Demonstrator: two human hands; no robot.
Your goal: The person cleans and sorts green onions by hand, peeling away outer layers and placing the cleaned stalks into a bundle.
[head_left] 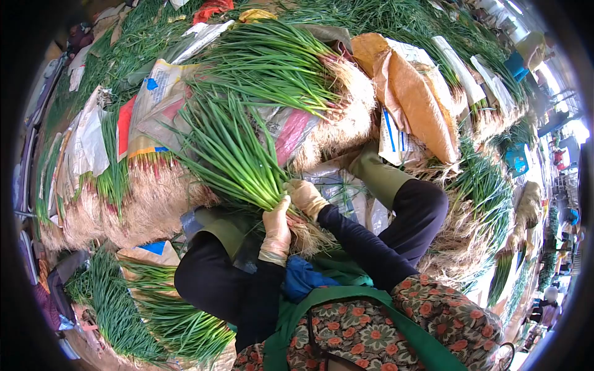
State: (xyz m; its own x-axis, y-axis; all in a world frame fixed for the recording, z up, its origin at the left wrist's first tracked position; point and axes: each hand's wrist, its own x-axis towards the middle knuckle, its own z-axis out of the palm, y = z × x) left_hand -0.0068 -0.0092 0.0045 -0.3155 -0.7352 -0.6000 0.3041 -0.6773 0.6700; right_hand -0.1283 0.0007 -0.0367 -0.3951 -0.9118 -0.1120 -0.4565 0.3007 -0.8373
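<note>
Together, left hand (276,231) and inward-angled right hand (307,199) curl their fingers around green onions (252,170).

A green onion bunch (247,157) slants, shaggy roots (307,236) nearest.

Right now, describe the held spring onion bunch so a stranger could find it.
From the floral top at the bottom, go up to the left hand and right hand. The spring onion bunch there fans up-left; unlike neighbouring heaps, it is held.
</note>
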